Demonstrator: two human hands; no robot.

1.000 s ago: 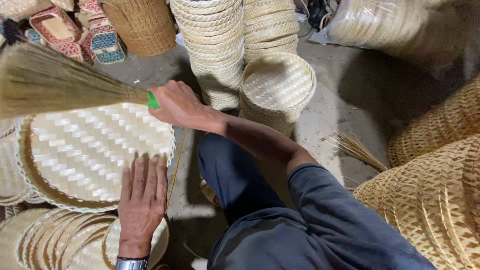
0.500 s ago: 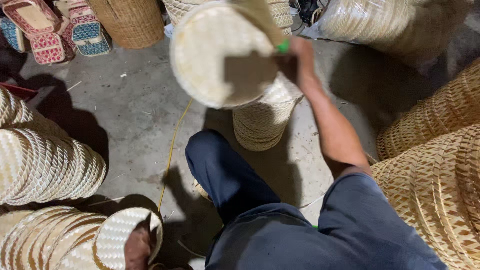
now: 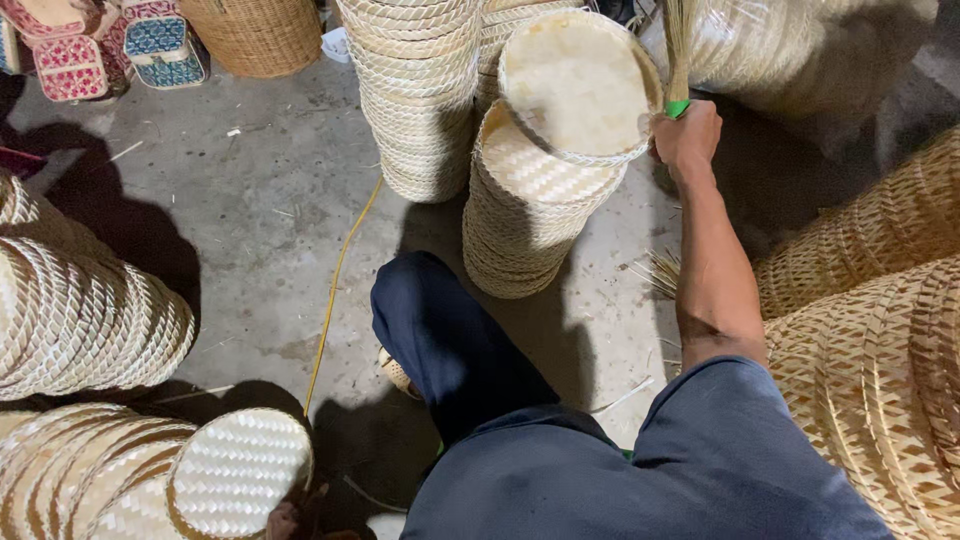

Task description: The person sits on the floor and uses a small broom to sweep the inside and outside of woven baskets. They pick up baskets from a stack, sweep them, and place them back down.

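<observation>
A round woven lid (image 3: 578, 85) tilts on edge above a short stack of woven baskets (image 3: 530, 215), far right of centre. The right hand (image 3: 688, 135) closes around it and a green-bound broom (image 3: 678, 60). The left hand (image 3: 282, 520), near left, seems to touch another flat woven lid (image 3: 235, 470); its grip is unclear.

Two red-patterned woven boxes (image 3: 70, 65), one brush (image 3: 678, 50).
</observation>
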